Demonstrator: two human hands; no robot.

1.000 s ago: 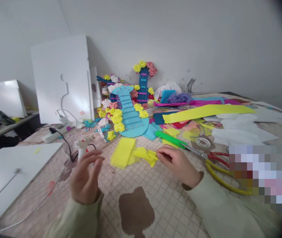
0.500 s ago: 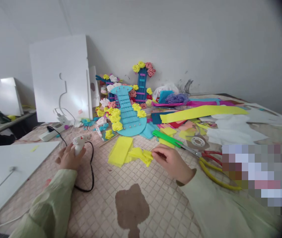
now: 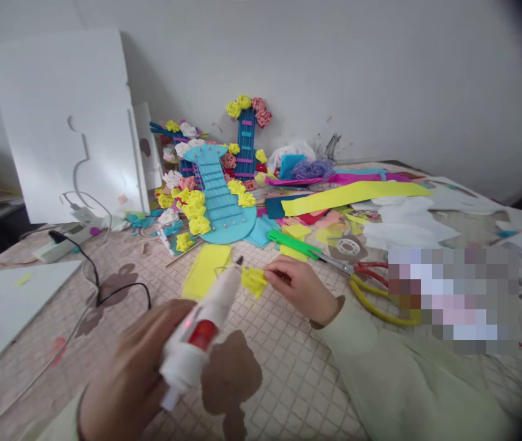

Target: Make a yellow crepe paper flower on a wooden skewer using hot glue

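Note:
My left hand [image 3: 136, 367] is wrapped round a white hot glue gun [image 3: 210, 309] with a red patch on its body. The gun's dark nozzle points up and away, toward a folded piece of yellow crepe paper [image 3: 254, 282]. My right hand [image 3: 298, 285] pinches that crepe paper at its right end, just above the tabletop. Flat yellow paper sheets [image 3: 201, 272] lie behind the gun. Beyond them leans a light-blue guitar-shaped board [image 3: 224, 202] with strings, pins and yellow paper flowers [image 3: 195, 211] along its edges.
Scissors with red and yellow handles [image 3: 375, 300] and a green utility knife [image 3: 293, 244] lie right of my right hand. A tape roll [image 3: 348, 247] and a long yellow strip [image 3: 357, 197] are farther back. At left are a power strip [image 3: 61, 242] and loose cables.
My left hand has lifted the glue gun off the table and brought it right and nearer, nozzle at the yellow crepe paper. My right hand keeps its pinch. The view has shifted right.

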